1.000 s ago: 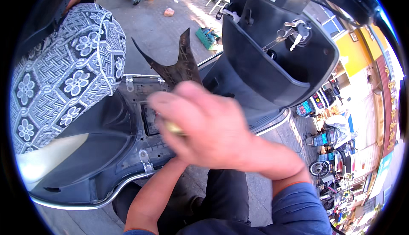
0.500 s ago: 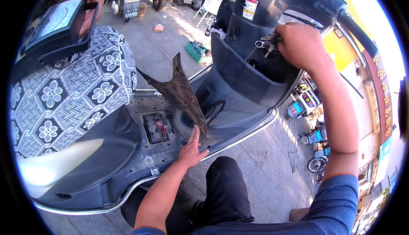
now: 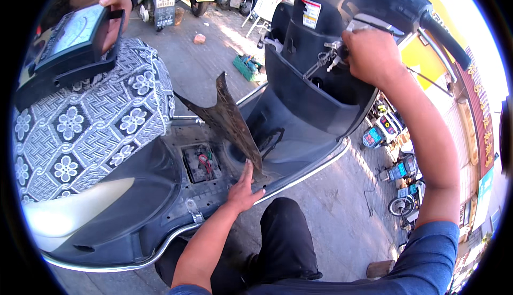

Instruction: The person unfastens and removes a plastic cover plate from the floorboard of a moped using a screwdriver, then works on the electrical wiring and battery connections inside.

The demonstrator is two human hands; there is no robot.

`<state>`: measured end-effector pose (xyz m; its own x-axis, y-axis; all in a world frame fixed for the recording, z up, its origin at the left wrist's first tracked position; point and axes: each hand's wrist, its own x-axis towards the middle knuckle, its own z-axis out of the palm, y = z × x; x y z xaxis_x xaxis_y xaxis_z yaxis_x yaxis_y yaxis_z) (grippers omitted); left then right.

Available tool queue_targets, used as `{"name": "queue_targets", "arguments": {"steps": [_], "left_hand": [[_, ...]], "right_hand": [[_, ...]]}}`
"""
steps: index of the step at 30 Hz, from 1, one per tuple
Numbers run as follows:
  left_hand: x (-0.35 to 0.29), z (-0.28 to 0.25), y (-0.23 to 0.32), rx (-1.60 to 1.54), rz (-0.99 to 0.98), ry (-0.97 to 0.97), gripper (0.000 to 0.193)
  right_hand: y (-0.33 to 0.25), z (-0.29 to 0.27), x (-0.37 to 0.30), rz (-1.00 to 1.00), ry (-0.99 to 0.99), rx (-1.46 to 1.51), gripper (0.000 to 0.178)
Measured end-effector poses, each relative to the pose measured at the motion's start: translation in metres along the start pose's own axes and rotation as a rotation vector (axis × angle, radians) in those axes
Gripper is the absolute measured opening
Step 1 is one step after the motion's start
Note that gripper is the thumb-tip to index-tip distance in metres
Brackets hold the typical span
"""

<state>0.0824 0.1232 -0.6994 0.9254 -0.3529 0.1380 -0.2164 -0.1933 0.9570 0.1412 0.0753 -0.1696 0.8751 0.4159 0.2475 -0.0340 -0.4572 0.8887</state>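
Note:
A dark scooter fills the middle of the view, its front storage pocket [image 3: 320, 94] facing me. My right hand [image 3: 372, 57] is closed on a key at the scooter's lock; the lock itself is hidden behind my fingers. The rest of the key bunch [image 3: 330, 60] dangles over the pocket. My left hand [image 3: 243, 192] has its fingers stretched out, touching the lower edge of the raised dark floor mat [image 3: 232, 116]. Left of that mat, an open compartment [image 3: 202, 164] in the footboard shows red wires.
At upper left another person's hand [image 3: 113, 14] holds a black analog meter [image 3: 69, 30] above the seat, which wears a patterned cover [image 3: 96, 118]. A green tray [image 3: 247, 68] and a brick piece [image 3: 199, 38] lie on the paving. Parked scooters [image 3: 165, 1] stand behind.
My right hand has shifted slightly left while still on the key, and the hanging keys have swung. My left hand stays against the mat; the whole view has moved a little.

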Motion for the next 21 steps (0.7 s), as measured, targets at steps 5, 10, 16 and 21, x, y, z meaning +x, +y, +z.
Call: {"name": "queue_targets", "arguments": {"steps": [5,10,16,21], "left_hand": [[-0.002,-0.003,-0.002,0.019,-0.001,-0.002,0.126],[-0.004,0.000,-0.002,-0.004,0.015,-0.011,0.125],[-0.004,-0.006,-0.006,0.101,-0.087,-0.101,0.129],[-0.002,-0.007,-0.010,-0.017,-0.066,-0.115,0.127]], "right_hand": [[0.001,-0.028,-0.012,-0.032,0.244,0.013,0.034],[-0.064,-0.079,0.057,-0.057,0.121,0.120,0.056],[-0.131,-0.064,0.184,0.087,0.026,0.297,0.078],[-0.121,-0.060,0.213,0.195,-0.004,0.343,0.089]]}}
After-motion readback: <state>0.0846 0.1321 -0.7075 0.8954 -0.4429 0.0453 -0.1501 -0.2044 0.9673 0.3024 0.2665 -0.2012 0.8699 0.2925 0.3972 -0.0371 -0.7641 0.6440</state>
